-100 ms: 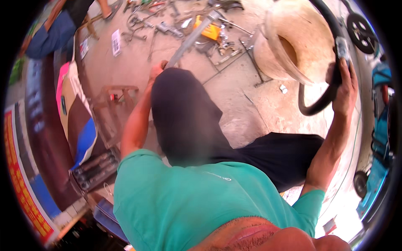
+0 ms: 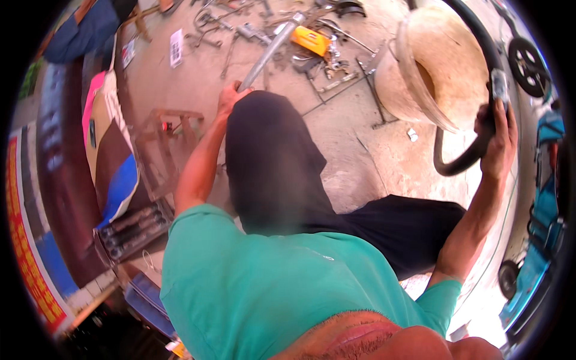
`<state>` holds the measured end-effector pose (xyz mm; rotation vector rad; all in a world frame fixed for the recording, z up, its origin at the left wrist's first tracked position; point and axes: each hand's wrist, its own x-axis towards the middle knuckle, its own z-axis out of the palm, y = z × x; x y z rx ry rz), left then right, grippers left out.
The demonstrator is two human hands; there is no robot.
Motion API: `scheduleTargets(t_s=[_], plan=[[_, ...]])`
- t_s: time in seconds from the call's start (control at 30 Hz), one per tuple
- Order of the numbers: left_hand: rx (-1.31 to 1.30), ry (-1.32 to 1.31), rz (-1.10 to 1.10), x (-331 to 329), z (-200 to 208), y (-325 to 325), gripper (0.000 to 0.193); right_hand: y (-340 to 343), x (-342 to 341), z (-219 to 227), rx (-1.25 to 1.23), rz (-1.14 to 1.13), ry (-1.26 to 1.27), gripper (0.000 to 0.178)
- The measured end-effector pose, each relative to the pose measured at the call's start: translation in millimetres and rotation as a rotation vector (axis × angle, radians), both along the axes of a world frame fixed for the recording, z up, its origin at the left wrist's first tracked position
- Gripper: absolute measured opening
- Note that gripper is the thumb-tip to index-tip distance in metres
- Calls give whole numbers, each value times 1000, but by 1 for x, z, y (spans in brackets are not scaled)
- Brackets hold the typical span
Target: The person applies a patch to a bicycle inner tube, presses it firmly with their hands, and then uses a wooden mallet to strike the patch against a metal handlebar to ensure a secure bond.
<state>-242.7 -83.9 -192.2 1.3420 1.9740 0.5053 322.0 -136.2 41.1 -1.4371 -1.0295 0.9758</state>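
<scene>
My left hand is closed round the near end of a grey metal pipe, just beyond my left knee. The pipe slants away to the upper right, over the floor. My right hand, at the right, grips a thick black rubber loop, like a tire or hose; which one I cannot tell. A shiny grey patch shows on the loop just above my fingers. The loop curves past a large pale round tub, and its upper part runs out of view.
Loose tools and metal parts lie scattered on the floor beyond the pipe, around a yellow box. A small metal frame stands left, near a rusty tray. A turquoise wheeled machine stands right. Another person's leg shows upper left.
The whole view has shifted slightly, the floor sliding right and down. The pipe's far end has swung a little left over the tools. Both grips are unchanged.
</scene>
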Motion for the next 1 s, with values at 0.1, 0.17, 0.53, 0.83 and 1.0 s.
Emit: scheduleTargets(t_s=[0.1,0.17,0.53,0.83,1.0], plan=[[-52,250,145,-46,-27,7,47,2,1,-11,-31,47,-69,26],[-134,364,226,-62,-39,4,47,2,-2,-12,-39,59,-100,24],[87,329,229,-177,-147,-50,38,11,-1,-32,50,124,-11,22],[271,-132,33,-100,-85,64,34,13,-7,15,218,-105,-199,25],[305,-436,-117,25,40,122,26,29,64,28,342,-275,-197,26]])
